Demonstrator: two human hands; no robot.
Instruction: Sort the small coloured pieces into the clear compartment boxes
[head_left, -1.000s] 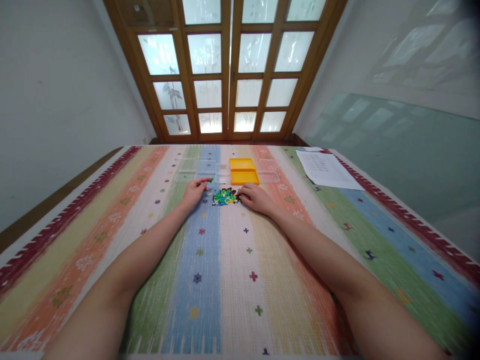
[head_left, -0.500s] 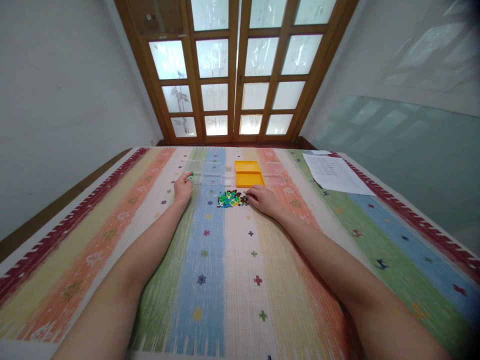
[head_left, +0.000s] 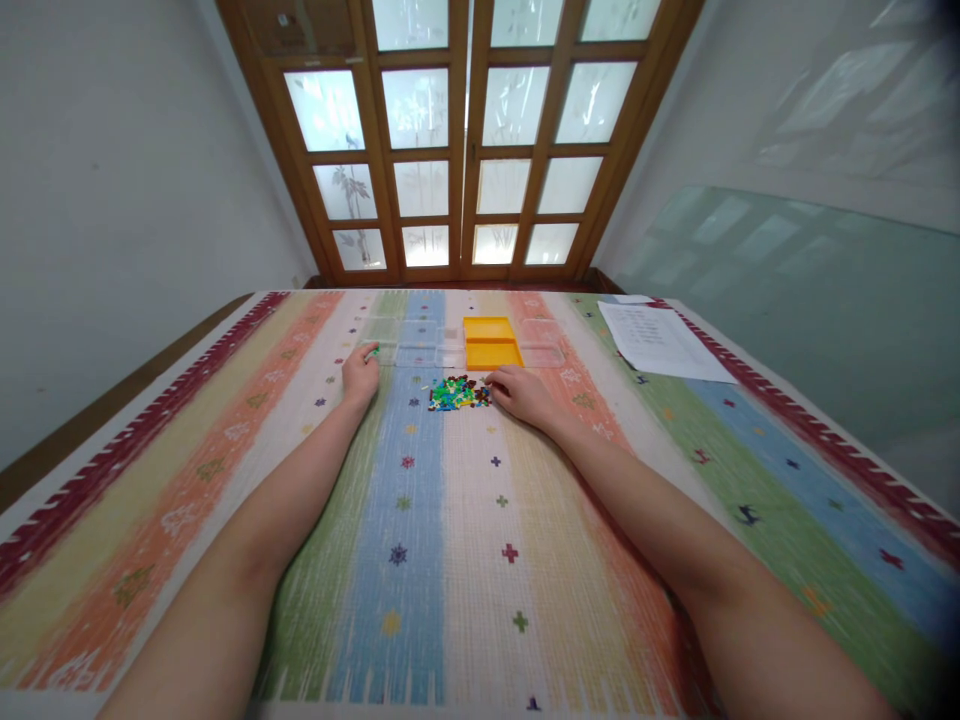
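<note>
A heap of small coloured pieces [head_left: 453,394], mostly green, blue, white and dark brown, lies on the striped tablecloth. My right hand [head_left: 523,393] rests at the heap's right edge, its fingers curled and closed at the brown pieces; anything between the fingertips is too small to make out. Farther left, my left hand [head_left: 361,374] is at the near left corner of a clear plastic box [head_left: 417,355]. Its thumb and forefinger are pinched together at a bit of green [head_left: 375,351]. The distance blurs the exact kind of the pieces.
A yellow two-part tray [head_left: 493,356] stands behind the heap, with another clear plastic container [head_left: 543,354] at its right. Printed paper sheets [head_left: 660,342] lie at the far right of the striped tablecloth [head_left: 472,560]. Wooden glazed doors [head_left: 461,180] rise beyond the table.
The whole view has shifted slightly, so everything appears a little farther left and higher. Both hands keep nearly the same places beside the clear box and the heap.
</note>
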